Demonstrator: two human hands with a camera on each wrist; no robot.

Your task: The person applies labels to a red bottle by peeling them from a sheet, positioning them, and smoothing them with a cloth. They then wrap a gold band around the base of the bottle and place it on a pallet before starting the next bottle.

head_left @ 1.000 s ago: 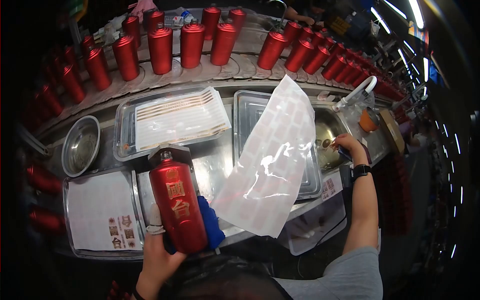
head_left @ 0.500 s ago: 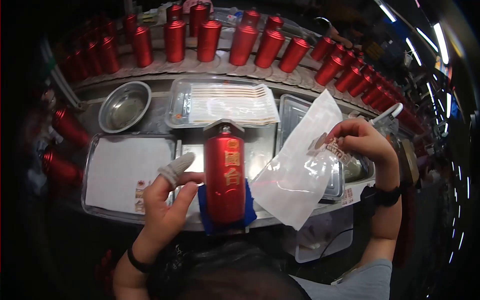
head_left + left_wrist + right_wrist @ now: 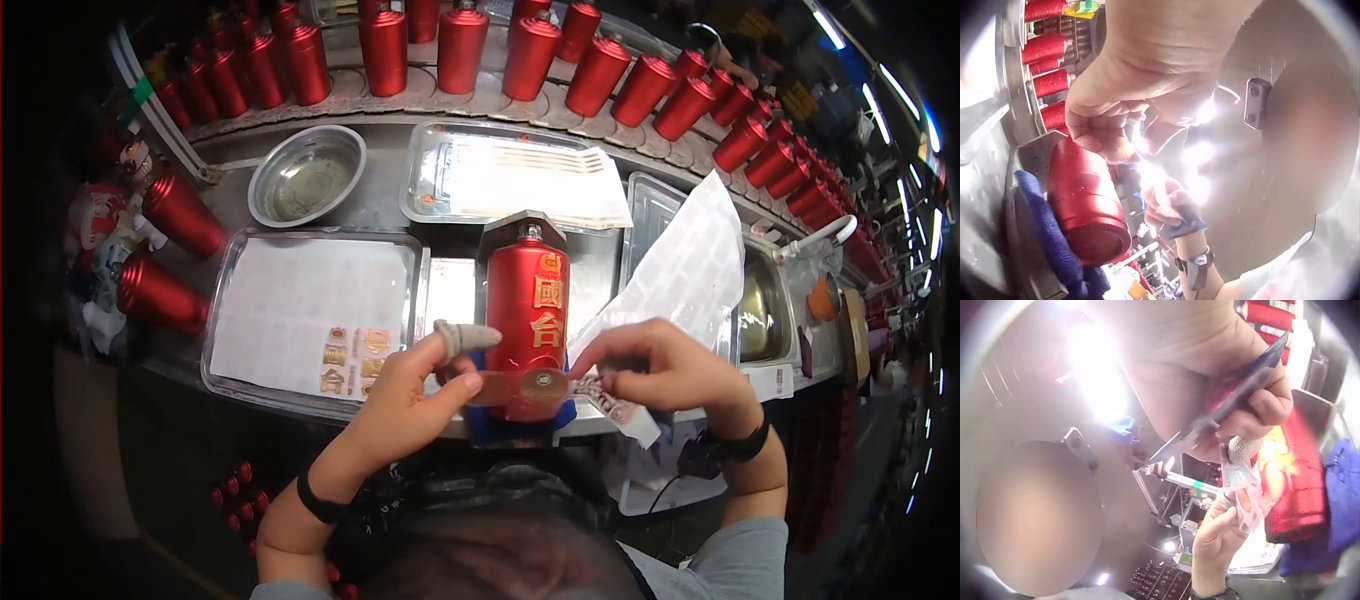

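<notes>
A red bottle [image 3: 510,300] with gold characters leans back on a stand padded with blue cloth [image 3: 490,432], its neck toward the dark end plate [image 3: 497,236]. My left hand [image 3: 415,400], a knitted cot on one finger, pinches one end of a clear decal strip [image 3: 545,388] bearing a round emblem. The strip spans across the lower bottle. Its other end is at the fingers of my right hand [image 3: 675,370], which also holds a white backing piece [image 3: 635,422] with printed characters. A thin dark flat blade [image 3: 1241,406] is tucked in the right palm.
A tray with a decal sheet [image 3: 300,290] is at left, a metal bowl [image 3: 308,178] behind it. Another tray [image 3: 425,180] holds striped sheets. At right are a clear sheet [image 3: 680,265] and a sink [image 3: 765,305]. Red bottles [image 3: 460,50] line the conveyor behind.
My right hand came from the sink to the bottle, bringing the decal. My left hand let go of the bottle and took the strip's end. The view swung left.
</notes>
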